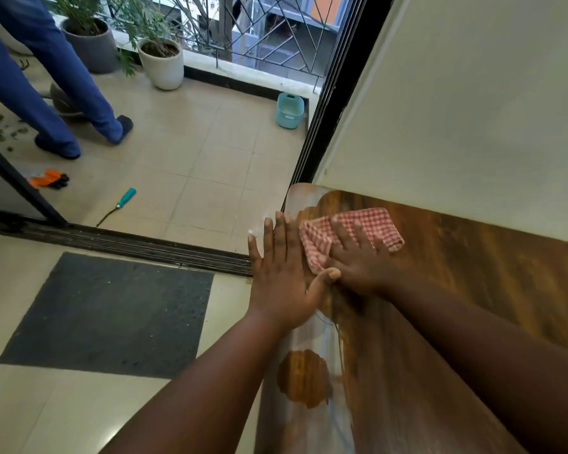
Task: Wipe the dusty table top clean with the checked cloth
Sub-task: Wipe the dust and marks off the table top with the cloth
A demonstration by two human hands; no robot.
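Right hand (pixel 354 260) presses flat on the checked cloth (pixel 351 231) near the table top (pixel 456 273) far-left corner, left hand (pixel 282 273) open at the edge; dust risks falling floorward.

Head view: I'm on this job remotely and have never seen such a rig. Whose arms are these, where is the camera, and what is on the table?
There is no machine here. The one picture comes from a camera worn on a person's head, looking forward and down, so the two bare arms are that person's own. The right hand lies flat, fingers spread, on the cloth, pressing it onto the table. The left hand is open with straight fingers at the table's left edge and holds nothing. A pale dusty strip remains along that edge; the wood further right looks dark and wiped. Beyond are a mat and a tiled balcony.
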